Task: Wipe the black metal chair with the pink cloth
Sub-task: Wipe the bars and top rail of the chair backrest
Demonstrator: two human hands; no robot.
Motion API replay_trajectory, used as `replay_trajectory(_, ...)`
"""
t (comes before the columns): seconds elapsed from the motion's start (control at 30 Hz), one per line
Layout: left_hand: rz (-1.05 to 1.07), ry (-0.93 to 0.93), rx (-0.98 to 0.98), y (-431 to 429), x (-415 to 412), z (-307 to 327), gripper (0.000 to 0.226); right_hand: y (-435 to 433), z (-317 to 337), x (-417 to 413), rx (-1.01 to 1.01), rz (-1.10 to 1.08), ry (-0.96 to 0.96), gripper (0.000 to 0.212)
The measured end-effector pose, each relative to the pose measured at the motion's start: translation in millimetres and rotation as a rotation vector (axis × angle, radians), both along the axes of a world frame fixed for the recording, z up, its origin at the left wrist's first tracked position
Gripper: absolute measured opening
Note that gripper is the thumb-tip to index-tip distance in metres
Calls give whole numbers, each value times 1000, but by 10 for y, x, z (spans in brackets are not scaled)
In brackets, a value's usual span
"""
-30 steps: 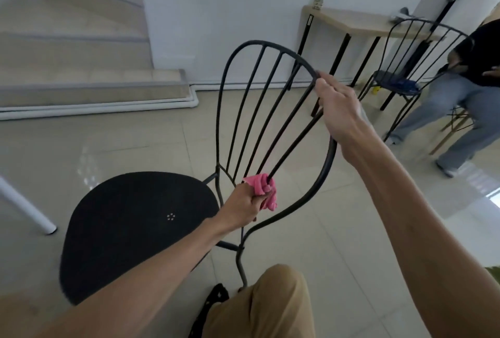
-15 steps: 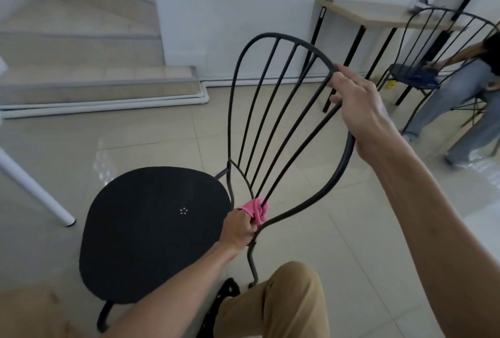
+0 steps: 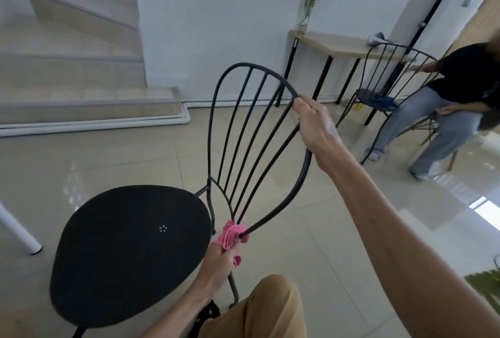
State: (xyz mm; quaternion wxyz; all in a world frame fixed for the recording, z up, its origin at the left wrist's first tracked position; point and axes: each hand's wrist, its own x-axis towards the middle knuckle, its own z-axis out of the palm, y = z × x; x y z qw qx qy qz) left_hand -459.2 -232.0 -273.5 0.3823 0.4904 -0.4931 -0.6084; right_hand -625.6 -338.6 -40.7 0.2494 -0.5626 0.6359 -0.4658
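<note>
While right hand (image 3: pixel 316 124) grips the chair (image 3: pixel 130 251), left hand (image 3: pixel 218 266) clutches pink cloth (image 3: pixel 231 234)

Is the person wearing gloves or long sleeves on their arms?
No gloves: the left hand and right hand are bare. The left forearm and right forearm are bare too, with no sleeve, watch or bracelet showing. A knee in tan trousers shows below.

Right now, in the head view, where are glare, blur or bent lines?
Head view: window glare on the glossy floor at right; the seated person looks motion-blurred; the door frame leans from wide-angle distortion; black chair and pink cloth look sharp.
</note>
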Motion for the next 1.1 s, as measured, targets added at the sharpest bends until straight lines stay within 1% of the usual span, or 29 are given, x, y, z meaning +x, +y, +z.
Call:
replay_trajectory(0.1, -130, 8, -196, 22, -131, 603, 26, 12, 54, 13, 22, 11, 118, 29)
replay_trajectory(0.17, -251, 16, -318, 46, -223, 1026, 24, 37, 143, -14, 64, 63, 220, 34)
replay_trajectory(0.23, -330, 20, -378, 16, -292, 1367, 22, 35, 276, -88, 169, 135, 281, 34)
replay_trajectory(0.27, -356, 20, -378, -34, -325, 1496, 23, 24, 342, -133, 250, 180, 277, 32)
replay_trajectory(0.3, -361, 42, -338, -95, -352, 1610, 30, 12, 406, -176, 343, 220, 258, 33)
replay_trajectory(0.33, -355, 66, -281, -157, -373, 1710, 40, -3, 469, -208, 431, 247, 242, 39)
replay_trajectory(0.37, -361, 84, -241, -206, -391, 1803, 44, -15, 525, -233, 500, 269, 240, 48)
replay_trajectory(0.4, -371, 79, -240, -256, -412, 1881, 44, -27, 587, -249, 540, 296, 250, 53)
replay_trajectory(0.47, -366, 65, -265, -323, -444, 2039, 43, -40, 681, -251, 570, 346, 296, 54)
replay_trajectory(0.57, -303, 154, -225, -446, -521, 2263, 37, -29, 761, -246, 612, 390, 343, 48)
replay_trajectory(0.67, -242, 154, -163, -523, -661, 2393, 42, 25, 773, -234, 631, 417, 316, 27)
replay_trajectory(0.77, -160, 129, -237, -492, -779, 2314, 50, 1, 683, -207, 543, 337, 267, 25)
replay_trajectory(0.83, -139, 75, -372, -384, -801, 2119, 48, -7, 540, -127, 436, 222, 296, 31)
replay_trajectory(0.9, -142, 1, -561, -241, -714, 1722, 34, -30, 356, -40, 289, 105, 298, 38)
replay_trajectory(0.97, -146, -106, -717, -160, -541, 1217, 22, -64, 231, 0, 222, 51, 219, 38)
replay_trajectory(1.0, -157, -174, -753, -155, -441, 968, 18, -96, 192, 0, 216, 33, 189, 38)
replay_trajectory(1.1, -139, -352, -770, -261, -183, 259, 15, -170, 144, -27, 176, 24, 198, 43)
